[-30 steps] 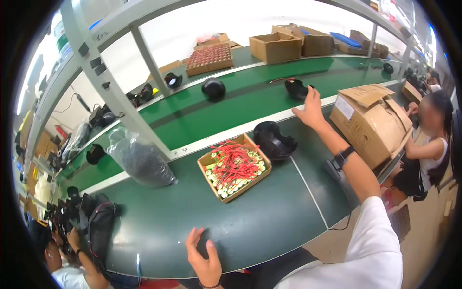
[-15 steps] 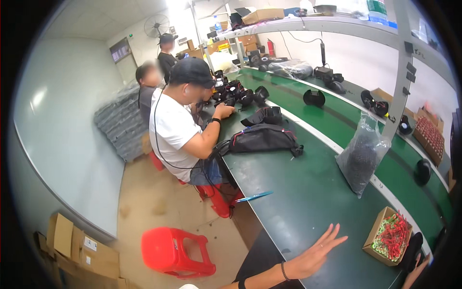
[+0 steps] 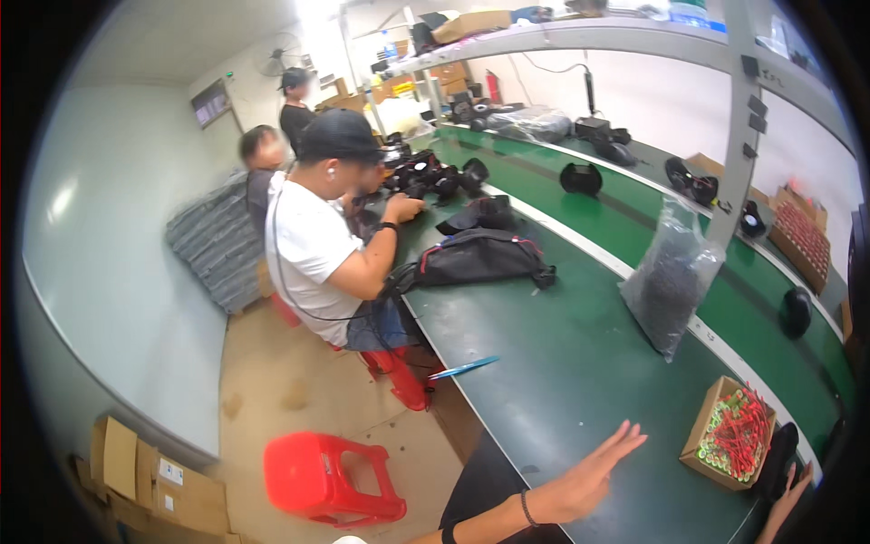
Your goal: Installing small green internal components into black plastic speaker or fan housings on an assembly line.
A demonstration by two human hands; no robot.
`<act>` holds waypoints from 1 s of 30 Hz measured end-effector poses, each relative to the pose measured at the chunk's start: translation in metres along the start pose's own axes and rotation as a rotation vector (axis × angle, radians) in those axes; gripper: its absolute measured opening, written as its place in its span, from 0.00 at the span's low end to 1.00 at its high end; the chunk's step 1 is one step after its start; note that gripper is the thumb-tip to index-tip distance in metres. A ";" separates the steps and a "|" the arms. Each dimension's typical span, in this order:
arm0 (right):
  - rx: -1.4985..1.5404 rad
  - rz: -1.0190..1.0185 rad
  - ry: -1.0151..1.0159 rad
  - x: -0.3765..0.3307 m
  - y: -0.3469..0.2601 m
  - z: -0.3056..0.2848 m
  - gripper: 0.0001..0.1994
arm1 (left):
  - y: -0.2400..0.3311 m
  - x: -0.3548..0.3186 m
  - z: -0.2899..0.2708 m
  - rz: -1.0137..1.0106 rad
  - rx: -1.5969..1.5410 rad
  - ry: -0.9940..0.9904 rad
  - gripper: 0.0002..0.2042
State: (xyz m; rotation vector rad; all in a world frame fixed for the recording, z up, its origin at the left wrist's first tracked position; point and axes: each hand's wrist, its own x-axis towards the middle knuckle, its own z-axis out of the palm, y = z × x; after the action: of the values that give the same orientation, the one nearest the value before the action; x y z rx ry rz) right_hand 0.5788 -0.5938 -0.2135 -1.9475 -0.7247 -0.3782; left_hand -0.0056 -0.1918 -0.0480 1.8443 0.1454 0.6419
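Note:
My left hand (image 3: 587, 480) is over the near part of the green worktable (image 3: 535, 363), its fingers stretched out and nothing in it. At the lower right edge, my right hand (image 3: 790, 500) shows in part, fingers extended and a little apart. It is right beside a dark, rounded black piece (image 3: 778, 461); whether it touches the piece I cannot tell. Left of that piece sits a small open cardboard box (image 3: 702, 444) packed with green-wrapped cylindrical parts (image 3: 716, 424) and red leads (image 3: 749, 426). Blue tweezers (image 3: 467, 367) lie across the table's left edge.
A clear bag of dark small parts (image 3: 669, 290) stands by the green conveyor belt (image 3: 625, 218), which carries black housings (image 3: 580, 179). A black pouch (image 3: 480, 257) lies farther up. A co-worker in white (image 3: 313, 227) sits at left, near a red stool (image 3: 331, 479). A metal post (image 3: 736, 136) supports the shelf.
The whole view has shifted slightly, so most things appear a little farther left and higher. Slightly more of my right hand shows beside the black piece. My left hand stays stretched out.

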 end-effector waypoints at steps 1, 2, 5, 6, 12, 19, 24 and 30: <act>-0.078 0.108 0.004 -0.005 -0.036 0.015 0.30 | 0.001 0.000 -0.002 -0.048 0.058 0.020 0.37; -0.087 0.105 -0.011 -0.006 -0.078 0.030 0.28 | 0.003 -0.004 -0.003 -0.088 0.108 0.043 0.37; -0.123 0.117 0.016 -0.010 -0.135 0.035 0.28 | 0.007 -0.005 -0.007 -0.053 0.160 0.030 0.37; -0.143 0.126 0.016 -0.011 -0.147 0.038 0.28 | 0.007 -0.004 -0.008 -0.044 0.149 0.014 0.37; -0.197 0.144 0.033 -0.013 -0.151 0.029 0.29 | 0.005 -0.005 -0.005 -0.050 0.027 0.005 0.34; -0.237 0.141 0.009 -0.011 -0.144 0.030 0.29 | 0.007 -0.006 -0.004 -0.050 -0.024 0.038 0.35; -0.233 0.111 0.031 -0.009 -0.127 0.030 0.29 | 0.007 -0.004 -0.007 -0.057 0.062 -0.005 0.39; -0.259 0.105 0.027 -0.008 -0.129 0.031 0.28 | 0.000 -0.003 -0.007 0.014 0.098 -0.038 0.34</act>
State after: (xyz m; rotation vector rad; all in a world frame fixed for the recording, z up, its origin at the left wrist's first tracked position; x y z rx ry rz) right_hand 0.4898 -0.5251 -0.1423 -2.2089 -0.5748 -0.4509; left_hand -0.0118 -0.1873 -0.0476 1.9523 0.1405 0.6185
